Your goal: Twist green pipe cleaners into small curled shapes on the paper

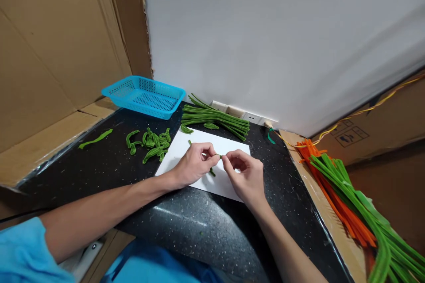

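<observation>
Over a white sheet of paper (229,139), my left hand (194,166) and my right hand (247,177) meet fingertip to fingertip. Both pinch a short length of green pipe cleaner (220,156), most of it hidden by the fingers. Another bit of green stem (212,172) shows below my left fingers; whether it is the same piece I cannot tell. To the left of the paper lies a pile of bent green pipe cleaner pieces (152,141). A bundle of straight green pipe cleaners (215,117) rests behind the paper, with a small looped green piece (211,126) beside it.
At the back left stands a blue perforated basket (142,101). A flat green strip (96,139) lies on the black speckled tabletop (186,212). Orange pipe cleaners (335,203) and brighter green ones (352,199) lie along the right edge. Sockets (252,118) and a yellow cable (332,128) line the wall.
</observation>
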Tool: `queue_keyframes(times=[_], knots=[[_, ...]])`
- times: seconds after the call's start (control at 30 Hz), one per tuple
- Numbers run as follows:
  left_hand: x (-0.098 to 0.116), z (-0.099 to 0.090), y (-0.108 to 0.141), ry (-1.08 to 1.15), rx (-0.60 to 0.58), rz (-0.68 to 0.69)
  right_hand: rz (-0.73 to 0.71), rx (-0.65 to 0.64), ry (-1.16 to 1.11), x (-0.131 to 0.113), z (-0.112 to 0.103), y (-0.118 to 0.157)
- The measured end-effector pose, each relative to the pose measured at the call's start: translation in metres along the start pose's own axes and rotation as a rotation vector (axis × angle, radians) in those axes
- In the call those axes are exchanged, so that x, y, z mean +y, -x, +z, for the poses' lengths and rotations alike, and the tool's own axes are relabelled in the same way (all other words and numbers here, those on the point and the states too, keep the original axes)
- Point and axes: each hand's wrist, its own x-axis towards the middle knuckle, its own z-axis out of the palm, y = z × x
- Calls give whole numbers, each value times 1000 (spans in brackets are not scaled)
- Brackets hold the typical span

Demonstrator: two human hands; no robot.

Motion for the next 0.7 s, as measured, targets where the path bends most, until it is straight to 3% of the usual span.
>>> queue_keyframes(times=[0.13, 0.43, 0.7], knots=[[3, 0, 1, -202, 49, 53, -91, 40, 127, 0, 5, 4], [-1, 0, 2, -10, -77, -30, -133, 57, 191, -1, -5, 0], [0, -2, 5, -92, -126, -8, -199, 56, 233, 1, -4, 1]])
